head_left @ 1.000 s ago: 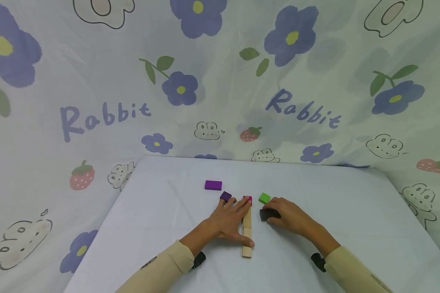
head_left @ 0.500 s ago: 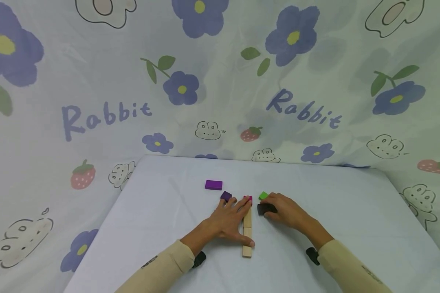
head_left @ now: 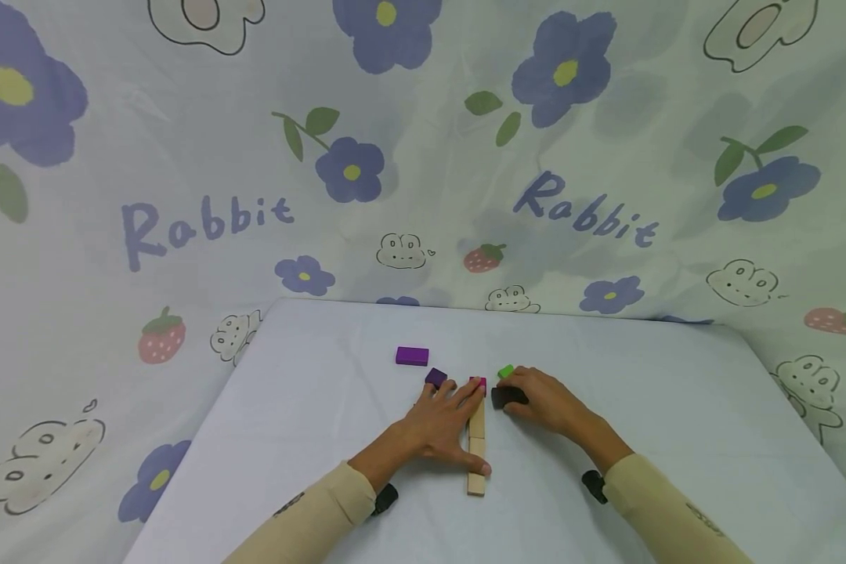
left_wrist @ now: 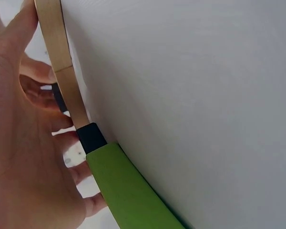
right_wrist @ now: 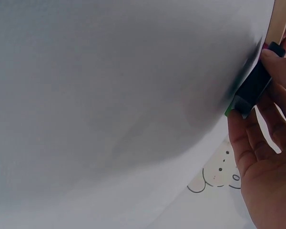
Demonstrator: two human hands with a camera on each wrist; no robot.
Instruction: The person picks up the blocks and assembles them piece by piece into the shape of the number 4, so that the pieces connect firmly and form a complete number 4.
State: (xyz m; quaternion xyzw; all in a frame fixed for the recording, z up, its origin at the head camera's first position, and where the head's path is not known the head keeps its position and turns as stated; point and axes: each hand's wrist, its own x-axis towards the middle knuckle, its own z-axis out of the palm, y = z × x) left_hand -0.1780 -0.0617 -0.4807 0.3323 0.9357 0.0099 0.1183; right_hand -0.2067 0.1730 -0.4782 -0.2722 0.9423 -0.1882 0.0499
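Observation:
My left hand (head_left: 437, 427) is spread over a row of pale wooden blocks (head_left: 476, 450), its thumb on a near block and a fingertip on the pink block (head_left: 478, 384) at the far end. Under that palm, the left wrist view shows a dark block (left_wrist: 91, 138) and a long green block (left_wrist: 131, 188), both hidden from the head view. Just right of the row, my right hand (head_left: 546, 398) pinches a black block (head_left: 507, 398) between thumb and fingers. In the right wrist view the black block (right_wrist: 255, 83) sits tilted close to the wooden row.
A small bright green block (head_left: 506, 371) lies beyond the right fingers, partly covered by them. Left of the pink block are a dark purple block (head_left: 435, 377) and, further back, a purple block (head_left: 412, 356). The white tabletop (head_left: 310, 376) ends at a patterned cloth (head_left: 437, 157).
My right hand has slid left and slightly away from me with the black block, closer to the wooden row, and covers more of the bright green block. The left hand holds its place.

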